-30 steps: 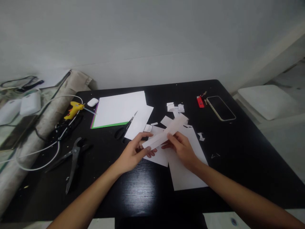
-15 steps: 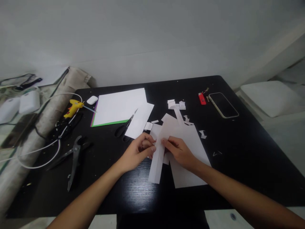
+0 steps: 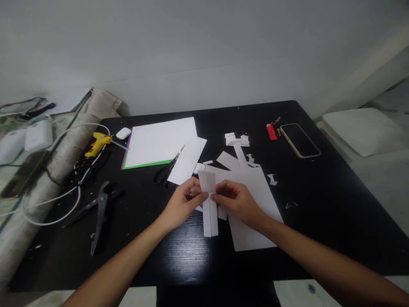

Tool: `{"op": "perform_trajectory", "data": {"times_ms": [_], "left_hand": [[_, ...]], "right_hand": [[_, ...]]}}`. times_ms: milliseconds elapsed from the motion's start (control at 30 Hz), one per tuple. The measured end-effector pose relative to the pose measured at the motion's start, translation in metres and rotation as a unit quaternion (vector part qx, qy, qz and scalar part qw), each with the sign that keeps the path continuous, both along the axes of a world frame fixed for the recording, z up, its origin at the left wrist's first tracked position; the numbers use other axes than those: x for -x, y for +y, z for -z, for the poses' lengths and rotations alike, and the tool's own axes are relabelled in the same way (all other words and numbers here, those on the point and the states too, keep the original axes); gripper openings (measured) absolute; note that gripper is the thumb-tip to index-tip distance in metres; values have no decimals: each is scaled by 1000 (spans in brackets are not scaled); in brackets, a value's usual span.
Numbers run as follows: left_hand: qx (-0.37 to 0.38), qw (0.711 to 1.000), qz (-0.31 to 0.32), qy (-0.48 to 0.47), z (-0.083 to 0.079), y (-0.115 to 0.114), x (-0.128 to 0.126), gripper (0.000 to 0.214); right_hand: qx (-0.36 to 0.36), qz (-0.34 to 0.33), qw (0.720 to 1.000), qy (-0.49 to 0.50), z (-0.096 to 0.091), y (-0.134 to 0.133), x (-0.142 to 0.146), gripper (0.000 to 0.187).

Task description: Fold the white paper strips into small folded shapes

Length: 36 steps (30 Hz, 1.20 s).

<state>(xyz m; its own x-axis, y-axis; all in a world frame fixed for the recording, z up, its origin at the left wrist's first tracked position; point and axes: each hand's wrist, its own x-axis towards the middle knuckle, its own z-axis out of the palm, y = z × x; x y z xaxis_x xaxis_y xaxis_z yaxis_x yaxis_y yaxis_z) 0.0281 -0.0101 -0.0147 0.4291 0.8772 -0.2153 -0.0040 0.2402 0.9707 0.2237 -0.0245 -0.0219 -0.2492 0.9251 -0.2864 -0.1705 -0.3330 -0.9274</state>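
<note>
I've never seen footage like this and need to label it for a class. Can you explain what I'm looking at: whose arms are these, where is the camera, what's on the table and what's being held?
The one current picture comes from a camera worn on a person's head, looking forward and down, so the two bare arms are that person's own. There is no machine. The left hand and right hand pinch a folded white paper strip from either side, above a black table. On the table lie white paper sheets, small paper scraps, black scissors, pliers, a yellow glue gun, a red lighter and a phone.
</note>
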Motion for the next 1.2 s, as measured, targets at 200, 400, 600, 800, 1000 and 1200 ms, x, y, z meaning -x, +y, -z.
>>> {"op": "perform_trajectory", "data": {"times_ms": [200,400,600,800,1000,1200], "left_hand": [[-7,1000,0,-5,2,-4,-3,22],[-1,1000,-20,5,4,-6,-1,22],[-9,1000,-16,5,4,-8,-2,21],[-29,1000,-11,1,5,-9,-2,16],[-38,999,-10,0,5,-10,-2,15],[-41,999,-7,12,7,-10,0,16]], "right_hand": [[6,-2,1000,-4,-1,-1,1,25],[39,-19,999,12,-4,0,0,28],[52,-11,998,28,-5,0,1,22],[63,-5,997,39,-5,-1,0,15],[60,-3,997,41,-5,-1,-1,9],[67,2,997,49,-4,-1,-1,9]]}}
